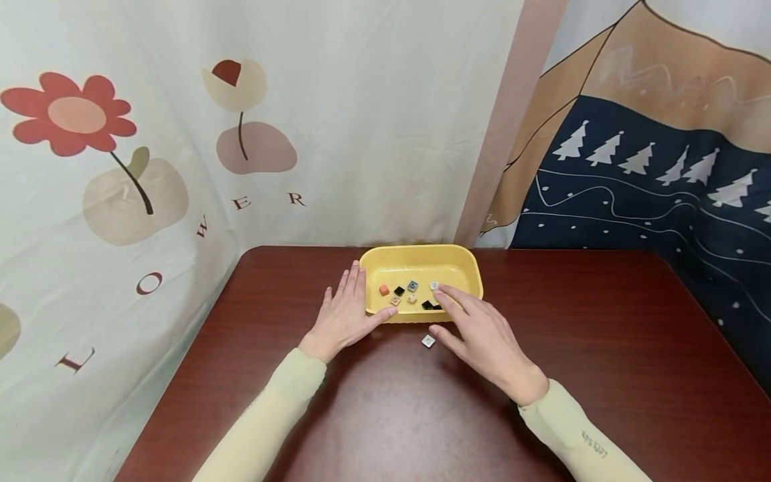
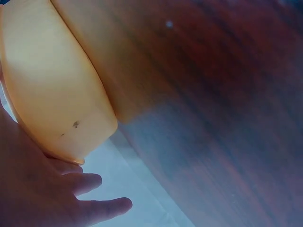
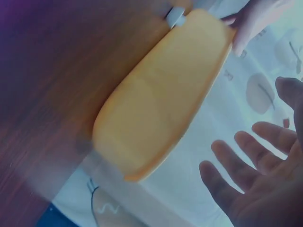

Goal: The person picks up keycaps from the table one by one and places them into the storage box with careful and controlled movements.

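Observation:
A yellow plastic basin (image 1: 421, 252) stands near the table's back edge. My left hand (image 1: 346, 309) rests along its left end with the fingers straight, the thumb reaching over the front rim. My right hand (image 1: 484, 333) hovers at the basin's front right, fingers spread and holding nothing in the right wrist view. Inside lie several small square pieces: an orange one (image 1: 384, 290), a grey-blue one (image 1: 412, 286), black ones (image 1: 427, 304), beige ones (image 1: 395, 300) and a white one (image 1: 434, 286) by my right fingertips. Another white square piece (image 1: 428, 341) lies on the table, just off my right thumb.
The dark reddish-brown wooden table (image 1: 602, 321) extends to both sides and in front of the basin. Behind it hangs a pale curtain (image 1: 373, 120) with printed flowers; a navy and tan printed cloth (image 1: 638, 187) hangs at the right.

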Tool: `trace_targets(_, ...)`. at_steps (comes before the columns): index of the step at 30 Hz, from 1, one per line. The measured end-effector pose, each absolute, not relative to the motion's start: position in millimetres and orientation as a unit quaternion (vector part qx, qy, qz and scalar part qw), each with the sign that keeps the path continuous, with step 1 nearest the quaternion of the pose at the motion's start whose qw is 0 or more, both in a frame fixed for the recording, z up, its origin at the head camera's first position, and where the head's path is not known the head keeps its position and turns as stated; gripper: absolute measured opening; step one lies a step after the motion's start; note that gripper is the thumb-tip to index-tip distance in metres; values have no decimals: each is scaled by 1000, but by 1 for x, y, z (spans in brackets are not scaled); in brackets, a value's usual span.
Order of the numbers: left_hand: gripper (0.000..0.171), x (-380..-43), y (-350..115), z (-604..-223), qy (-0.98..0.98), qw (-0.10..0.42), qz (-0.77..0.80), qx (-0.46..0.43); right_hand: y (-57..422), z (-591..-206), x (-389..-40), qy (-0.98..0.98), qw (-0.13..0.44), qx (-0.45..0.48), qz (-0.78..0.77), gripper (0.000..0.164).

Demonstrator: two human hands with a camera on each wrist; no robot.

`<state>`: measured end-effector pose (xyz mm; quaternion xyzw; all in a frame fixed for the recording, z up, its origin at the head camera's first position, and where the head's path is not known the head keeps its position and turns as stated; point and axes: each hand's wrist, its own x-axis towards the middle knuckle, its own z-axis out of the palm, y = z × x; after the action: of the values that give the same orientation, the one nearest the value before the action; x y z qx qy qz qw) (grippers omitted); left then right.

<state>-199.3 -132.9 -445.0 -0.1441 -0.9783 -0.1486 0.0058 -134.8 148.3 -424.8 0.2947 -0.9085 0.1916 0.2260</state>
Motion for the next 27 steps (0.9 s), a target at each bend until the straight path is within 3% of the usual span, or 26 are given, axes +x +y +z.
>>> trace_targets(6, 119, -199, -133, -445, -979, 8, -144, -147, 139, -427, -126, -894, 219, 346, 182, 58)
trace_targets(16, 120, -199, -133, -447, -979, 4, -146, -145, 134, -433, -122, -905, 96, 391, 139, 53)
trace_targets(27, 119, -199, -133, -446, -979, 1, -140, -149, 129, -444, -125, -920, 32, 374, 115, 51)
